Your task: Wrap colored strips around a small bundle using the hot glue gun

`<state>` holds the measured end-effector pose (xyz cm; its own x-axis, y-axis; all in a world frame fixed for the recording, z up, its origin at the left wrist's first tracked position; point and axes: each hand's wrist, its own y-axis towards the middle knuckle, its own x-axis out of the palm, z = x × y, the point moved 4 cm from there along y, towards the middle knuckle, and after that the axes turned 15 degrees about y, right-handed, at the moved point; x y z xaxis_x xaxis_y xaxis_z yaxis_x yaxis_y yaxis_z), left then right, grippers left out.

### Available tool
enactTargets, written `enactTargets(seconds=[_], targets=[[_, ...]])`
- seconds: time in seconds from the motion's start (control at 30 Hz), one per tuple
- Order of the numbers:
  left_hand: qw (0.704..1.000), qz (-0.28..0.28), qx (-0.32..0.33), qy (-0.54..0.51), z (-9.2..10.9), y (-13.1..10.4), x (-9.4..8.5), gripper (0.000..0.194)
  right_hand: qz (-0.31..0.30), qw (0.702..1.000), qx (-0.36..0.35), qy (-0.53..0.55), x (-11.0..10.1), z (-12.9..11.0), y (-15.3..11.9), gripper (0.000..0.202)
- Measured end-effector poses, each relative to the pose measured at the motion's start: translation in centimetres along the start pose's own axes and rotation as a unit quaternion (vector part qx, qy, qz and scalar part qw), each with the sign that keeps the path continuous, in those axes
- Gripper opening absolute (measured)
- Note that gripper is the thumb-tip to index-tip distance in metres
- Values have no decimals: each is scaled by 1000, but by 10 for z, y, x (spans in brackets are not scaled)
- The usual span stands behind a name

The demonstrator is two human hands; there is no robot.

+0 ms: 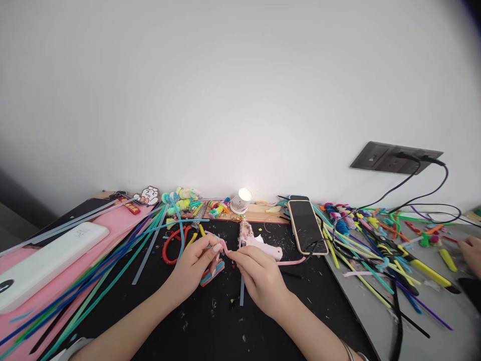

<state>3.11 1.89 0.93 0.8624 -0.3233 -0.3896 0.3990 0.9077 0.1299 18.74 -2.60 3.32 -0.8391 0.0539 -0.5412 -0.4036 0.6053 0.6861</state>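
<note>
A pink pipe cleaner (223, 244) is bent between my two hands above the black work surface. My left hand (197, 258) pinches it between thumb and fingers. From the other side, my right hand (259, 278) grips it with closed fingertips, and a pink length (295, 262) shows beyond that hand. Just behind my right hand lies a pale pink glue gun (263, 246), its nozzle end stained. Red-handled scissors (165, 250) lie behind my left hand. A small bundle of coloured strips (213, 273) sits below my left fingers, partly hidden by them.
A lit white cup (241, 200) stands by the wall. Right of it lies a phone (308, 228). Many pipe cleaners (124, 245) and a white power bank (56, 263) occupy the left. Yellow-handled pliers (428, 273) and cables lie right, near another person's hand (470, 254).
</note>
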Motion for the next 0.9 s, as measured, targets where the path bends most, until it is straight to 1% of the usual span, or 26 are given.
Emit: enactTargets(seconds=[0.33,0.53,0.9], targets=[[1000,-5,2,-1,1,1,1,28,-3,1000,-1,9,0,-1,-1,33],[1000,-8,-8,-1,-1,0,1,27,-3,1000,-2,12,0,-1,0,33],[1000,-8,-14,2,2,0,1,29,-7,1000,3,8,0,-1,0,35]])
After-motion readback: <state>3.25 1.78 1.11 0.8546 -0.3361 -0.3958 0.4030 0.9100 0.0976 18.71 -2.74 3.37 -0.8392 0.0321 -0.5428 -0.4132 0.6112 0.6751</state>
